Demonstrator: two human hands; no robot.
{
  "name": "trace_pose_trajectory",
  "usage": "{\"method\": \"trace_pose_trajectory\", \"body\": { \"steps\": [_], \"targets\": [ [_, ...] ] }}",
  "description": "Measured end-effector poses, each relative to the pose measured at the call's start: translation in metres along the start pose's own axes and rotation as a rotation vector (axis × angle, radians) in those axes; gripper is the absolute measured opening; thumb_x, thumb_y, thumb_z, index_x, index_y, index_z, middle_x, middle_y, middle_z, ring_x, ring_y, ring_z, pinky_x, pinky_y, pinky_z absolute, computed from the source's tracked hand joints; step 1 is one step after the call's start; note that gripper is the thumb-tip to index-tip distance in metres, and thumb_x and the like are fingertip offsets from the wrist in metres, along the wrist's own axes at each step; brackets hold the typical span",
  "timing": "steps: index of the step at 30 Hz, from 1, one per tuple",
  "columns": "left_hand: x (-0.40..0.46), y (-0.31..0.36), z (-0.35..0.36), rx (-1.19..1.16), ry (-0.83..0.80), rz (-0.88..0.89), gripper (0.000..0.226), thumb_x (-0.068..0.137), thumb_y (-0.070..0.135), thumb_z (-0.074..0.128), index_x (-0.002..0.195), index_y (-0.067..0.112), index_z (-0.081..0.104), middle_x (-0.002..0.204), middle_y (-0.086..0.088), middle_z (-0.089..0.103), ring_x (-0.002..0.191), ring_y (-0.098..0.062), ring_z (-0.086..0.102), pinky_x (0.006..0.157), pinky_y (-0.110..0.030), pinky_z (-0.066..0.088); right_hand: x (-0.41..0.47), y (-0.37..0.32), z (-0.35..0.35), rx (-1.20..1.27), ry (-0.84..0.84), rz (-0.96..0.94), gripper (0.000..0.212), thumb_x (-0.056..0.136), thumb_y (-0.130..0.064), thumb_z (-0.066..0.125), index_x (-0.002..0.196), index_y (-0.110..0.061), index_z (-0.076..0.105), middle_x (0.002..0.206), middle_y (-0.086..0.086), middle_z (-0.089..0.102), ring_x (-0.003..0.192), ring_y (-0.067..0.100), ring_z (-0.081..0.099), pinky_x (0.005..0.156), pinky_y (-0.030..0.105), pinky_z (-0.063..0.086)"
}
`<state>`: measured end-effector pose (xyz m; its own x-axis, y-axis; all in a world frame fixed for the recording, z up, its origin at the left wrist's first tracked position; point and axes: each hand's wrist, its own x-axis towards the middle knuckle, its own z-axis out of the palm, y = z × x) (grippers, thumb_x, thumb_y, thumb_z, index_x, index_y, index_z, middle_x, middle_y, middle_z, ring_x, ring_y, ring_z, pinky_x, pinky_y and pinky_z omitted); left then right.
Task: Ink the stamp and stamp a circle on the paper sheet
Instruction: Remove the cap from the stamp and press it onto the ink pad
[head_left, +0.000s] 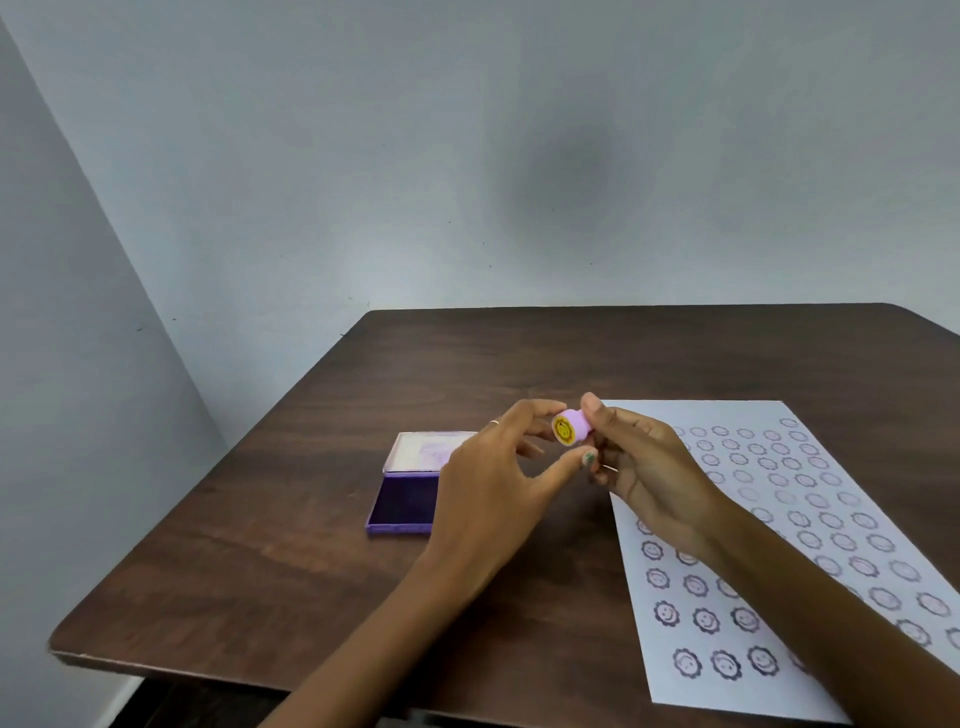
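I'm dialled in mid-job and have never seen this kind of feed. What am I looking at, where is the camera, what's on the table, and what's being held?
There is no machine here: these are a person's two bare hands. The single picture comes from a wide-angle camera worn on the person's head, looking forward and down.

A dark wooden table stands against a grey wall. On it lies an open purple ink pad, lid folded back, partly hidden behind the left hand. To the right lies a paper sheet already covered with rows of round smiley-face prints.

Both hands meet above the table around a small lilac stamp with a yellow smiley end. The right hand grips its body; the left hand's fingertips touch it too. It is on neither pad nor paper.
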<state>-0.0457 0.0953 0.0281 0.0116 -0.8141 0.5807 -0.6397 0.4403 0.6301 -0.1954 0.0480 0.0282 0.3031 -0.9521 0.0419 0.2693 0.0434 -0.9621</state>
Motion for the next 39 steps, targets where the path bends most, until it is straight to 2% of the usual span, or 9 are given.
{"method": "trace_pose_trajectory", "body": {
  "steps": [4, 9, 12, 17, 23, 28, 32, 36, 39],
  "targets": [
    [0.009, 0.000, 0.012, -0.064, 0.026, 0.001, 0.028, 0.082, 0.030, 0.070, 0.108, 0.021, 0.066, 0.098, 0.010, 0.072, 0.087, -0.006, 0.066, 0.078, -0.034, 0.056, 0.002, -0.003, -0.004, 0.058, 0.027, -0.013, 0.026, 0.077, -0.035, 0.064, 0.079, -0.009, 0.067, 0.067, 0.006, 0.058, 0.059, 0.011, 0.049, 0.054, 0.019, 0.042],
    [0.015, -0.001, 0.017, -0.200, 0.060, -0.061, 0.015, 0.083, 0.024, 0.070, 0.097, 0.022, 0.070, 0.087, 0.017, 0.071, 0.083, 0.000, 0.066, 0.073, -0.012, 0.049, 0.002, -0.004, -0.004, 0.133, 0.048, -0.078, 0.020, 0.073, -0.026, 0.064, 0.083, -0.009, 0.067, 0.066, 0.003, 0.059, 0.059, 0.009, 0.049, 0.053, 0.016, 0.043],
    [0.019, -0.007, 0.014, -0.215, 0.049, -0.112, 0.009, 0.081, 0.030, 0.070, 0.090, 0.030, 0.070, 0.081, 0.022, 0.069, 0.080, 0.004, 0.065, 0.070, -0.007, 0.047, 0.002, -0.004, -0.005, 0.064, 0.104, -0.157, 0.017, 0.079, -0.021, 0.063, 0.090, -0.009, 0.067, 0.066, -0.003, 0.064, 0.060, 0.008, 0.052, 0.055, 0.016, 0.045],
    [0.023, -0.019, 0.008, 0.113, -0.236, -0.136, 0.018, 0.080, 0.042, 0.068, 0.093, 0.029, 0.071, 0.090, 0.013, 0.072, 0.080, -0.002, 0.064, 0.075, -0.021, 0.053, 0.006, -0.007, -0.015, -0.135, 0.387, -0.264, 0.013, 0.084, -0.027, 0.063, 0.091, -0.016, 0.068, 0.064, -0.010, 0.067, 0.058, 0.005, 0.058, 0.057, 0.018, 0.050],
    [0.020, -0.019, 0.011, 0.390, -0.439, -0.087, 0.036, 0.087, 0.045, 0.058, 0.117, 0.027, 0.065, 0.117, 0.004, 0.067, 0.103, -0.013, 0.057, 0.092, -0.036, 0.049, 0.007, -0.004, -0.018, -0.224, 0.437, -0.258, 0.013, 0.083, -0.030, 0.064, 0.089, -0.018, 0.067, 0.071, -0.008, 0.068, 0.056, 0.002, 0.060, 0.052, 0.014, 0.049],
    [0.008, -0.020, -0.008, 0.409, -0.233, -0.013, 0.039, 0.085, 0.052, 0.056, 0.117, 0.031, 0.064, 0.114, 0.010, 0.066, 0.107, -0.013, 0.054, 0.094, -0.028, 0.037, 0.005, -0.010, -0.022, -0.407, 0.449, -0.308, 0.020, 0.081, -0.032, 0.065, 0.095, -0.018, 0.067, 0.092, -0.003, 0.071, 0.084, 0.012, 0.066, 0.066, 0.021, 0.048],
    [-0.012, -0.039, -0.047, 0.344, -0.017, -0.092, 0.027, 0.084, 0.043, 0.062, 0.108, 0.032, 0.068, 0.112, 0.016, 0.065, 0.104, -0.009, 0.054, 0.090, -0.025, 0.041, 0.000, -0.010, -0.015, -0.472, 0.393, -0.314, 0.032, 0.077, -0.027, 0.070, 0.106, -0.015, 0.065, 0.101, 0.006, 0.071, 0.094, 0.017, 0.066, 0.082, 0.030, 0.052],
    [-0.033, -0.070, -0.087, 0.198, 0.058, -0.293, 0.033, 0.084, 0.039, 0.063, 0.116, 0.035, 0.061, 0.119, 0.016, 0.060, 0.108, -0.007, 0.054, 0.084, -0.026, 0.044, -0.004, -0.012, 0.013, -0.543, 0.261, -0.388, 0.022, 0.074, -0.016, 0.073, 0.095, -0.016, 0.066, 0.090, 0.001, 0.072, 0.082, 0.011, 0.067, 0.071, 0.016, 0.053],
    [-0.048, -0.088, -0.105, 0.097, 0.024, -0.402, 0.049, 0.080, 0.042, 0.067, 0.126, 0.039, 0.052, 0.127, 0.014, 0.054, 0.109, -0.001, 0.051, 0.080, -0.014, 0.040, -0.004, -0.013, 0.047, -0.567, 0.056, -0.381, 0.018, 0.073, -0.009, 0.074, 0.089, -0.016, 0.068, 0.084, -0.001, 0.073, 0.077, 0.012, 0.069, 0.068, 0.020, 0.054]
  ]
}}
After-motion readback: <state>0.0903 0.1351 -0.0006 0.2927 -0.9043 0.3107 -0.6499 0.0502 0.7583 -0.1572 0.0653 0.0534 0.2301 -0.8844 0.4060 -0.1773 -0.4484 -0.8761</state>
